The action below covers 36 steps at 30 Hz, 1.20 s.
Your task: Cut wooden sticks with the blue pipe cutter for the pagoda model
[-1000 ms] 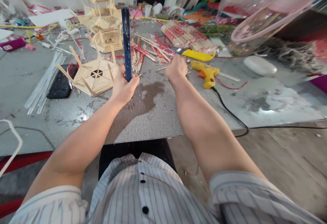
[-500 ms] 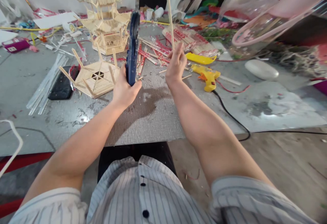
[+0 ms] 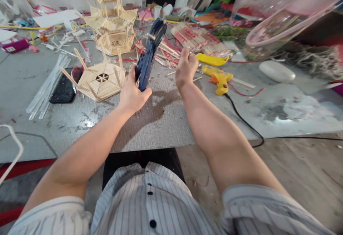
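My left hand (image 3: 135, 93) is wrapped round the handles of a dark blue cutting tool (image 3: 150, 54), its head tilted up to the right. Pinched in my right hand (image 3: 186, 67) is a thin wooden stick (image 3: 167, 46), which runs left across the tool's head, its far end poking out on the left side. To the left of my left hand lies a hexagonal stick base (image 3: 103, 84) with several upright posts. Behind it stands a tiered stick pagoda (image 3: 114, 24).
Right of my right hand lie a yellow glue gun (image 3: 221, 81) with a black cord, a yellow serrated piece (image 3: 211, 59) and a white oval object (image 3: 277, 71). Stick packs (image 3: 195, 38) lie behind. On the left are a black phone (image 3: 63, 88) and clear glue sticks (image 3: 45, 88).
The stick in my right hand has swung from upright to nearly level, into the tool's head. My left hand has tipped the tool to the right.
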### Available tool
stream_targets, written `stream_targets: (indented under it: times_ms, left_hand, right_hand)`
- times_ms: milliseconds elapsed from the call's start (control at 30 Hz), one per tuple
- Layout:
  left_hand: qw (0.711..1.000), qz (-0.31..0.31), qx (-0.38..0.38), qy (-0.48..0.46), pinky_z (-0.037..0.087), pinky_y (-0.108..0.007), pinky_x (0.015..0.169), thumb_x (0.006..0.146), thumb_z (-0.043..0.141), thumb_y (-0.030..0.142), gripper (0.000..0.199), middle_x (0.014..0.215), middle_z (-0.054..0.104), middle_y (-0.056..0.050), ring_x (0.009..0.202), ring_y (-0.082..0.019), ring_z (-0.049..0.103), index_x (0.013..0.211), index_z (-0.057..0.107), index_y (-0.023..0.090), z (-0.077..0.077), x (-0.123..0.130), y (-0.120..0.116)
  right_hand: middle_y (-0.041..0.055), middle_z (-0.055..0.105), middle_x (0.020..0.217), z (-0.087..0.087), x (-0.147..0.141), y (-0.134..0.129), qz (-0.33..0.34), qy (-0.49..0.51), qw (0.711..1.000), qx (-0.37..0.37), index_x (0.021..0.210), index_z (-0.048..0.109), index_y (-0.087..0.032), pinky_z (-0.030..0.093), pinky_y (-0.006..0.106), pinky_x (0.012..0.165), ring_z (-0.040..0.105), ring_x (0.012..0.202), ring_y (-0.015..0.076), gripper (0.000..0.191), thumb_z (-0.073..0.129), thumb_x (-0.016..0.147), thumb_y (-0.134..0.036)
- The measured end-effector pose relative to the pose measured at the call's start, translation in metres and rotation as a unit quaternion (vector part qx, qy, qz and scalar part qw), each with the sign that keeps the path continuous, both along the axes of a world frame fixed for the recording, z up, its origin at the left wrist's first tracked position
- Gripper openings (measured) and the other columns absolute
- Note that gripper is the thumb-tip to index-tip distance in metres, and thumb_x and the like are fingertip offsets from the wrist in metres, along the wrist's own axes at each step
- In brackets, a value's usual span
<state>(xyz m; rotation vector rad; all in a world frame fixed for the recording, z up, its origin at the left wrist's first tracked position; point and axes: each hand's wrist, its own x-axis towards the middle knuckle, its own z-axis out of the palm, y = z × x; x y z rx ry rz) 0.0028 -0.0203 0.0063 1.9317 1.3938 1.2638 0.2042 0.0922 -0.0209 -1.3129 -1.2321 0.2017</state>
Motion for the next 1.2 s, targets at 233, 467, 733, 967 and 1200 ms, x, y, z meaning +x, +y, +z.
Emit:
stream_targets:
  times_ms: [233,467,733,967,1200]
  left_hand:
    - [1.000,-0.002,0.008,0.005,0.035,-0.048,0.112,0.071,0.065,0.012,0.069,0.129,0.053,-0.007,0.129,-0.029,0.044,0.133,0.039,0.024,0.001,0.001,0.000]
    - [0.999,0.009,-0.023,0.025,0.038,-0.050,0.109,0.071,0.065,0.013,0.067,0.123,0.056,-0.008,0.123,-0.030,0.050,0.133,0.041,0.022,0.009,0.001,-0.004]
    - [0.997,0.022,-0.051,0.050,0.042,-0.048,0.106,0.073,0.063,0.017,0.061,0.116,0.060,-0.007,0.117,-0.029,0.055,0.130,0.043,0.022,0.015,0.001,-0.007]
    - [0.996,0.038,-0.058,0.047,0.046,-0.046,0.100,0.071,0.062,0.013,0.049,0.097,0.063,-0.004,0.108,-0.028,0.060,0.118,0.050,0.024,0.016,0.001,-0.004]
    - [0.998,0.019,-0.060,0.022,0.049,-0.046,0.094,0.072,0.060,0.013,0.038,0.085,0.063,-0.003,0.099,-0.027,0.062,0.108,0.056,0.025,0.012,-0.001,-0.001]
  right_hand:
    - [0.0013,0.040,0.060,0.012,-0.007,-0.018,-0.082,-0.014,0.997,0.002,0.054,0.033,-0.026,0.042,0.039,0.077,0.046,0.068,0.0169,0.058,0.013,0.093,-0.064]
    - [0.0055,0.045,0.063,0.016,-0.005,-0.017,-0.085,-0.048,0.995,-0.036,0.054,0.025,-0.030,0.036,0.041,0.082,0.044,0.074,0.0208,0.054,0.010,0.094,-0.062]
    - [0.0088,0.053,0.077,0.025,-0.005,-0.027,-0.086,-0.077,0.989,-0.094,0.059,0.029,-0.029,0.033,0.041,0.091,0.047,0.090,0.0233,0.048,0.011,0.098,-0.052]
    - [0.0130,0.060,0.099,0.034,-0.014,-0.034,-0.123,-0.074,0.980,-0.135,0.066,0.040,-0.023,0.029,0.050,0.098,0.050,0.102,0.0251,0.047,0.013,0.100,-0.042]
    - [0.0087,0.056,0.115,0.037,-0.031,-0.057,0.018,-0.139,0.990,-0.015,0.095,0.055,-0.026,0.034,0.051,0.097,0.042,0.121,0.0267,0.037,0.027,0.096,-0.051]
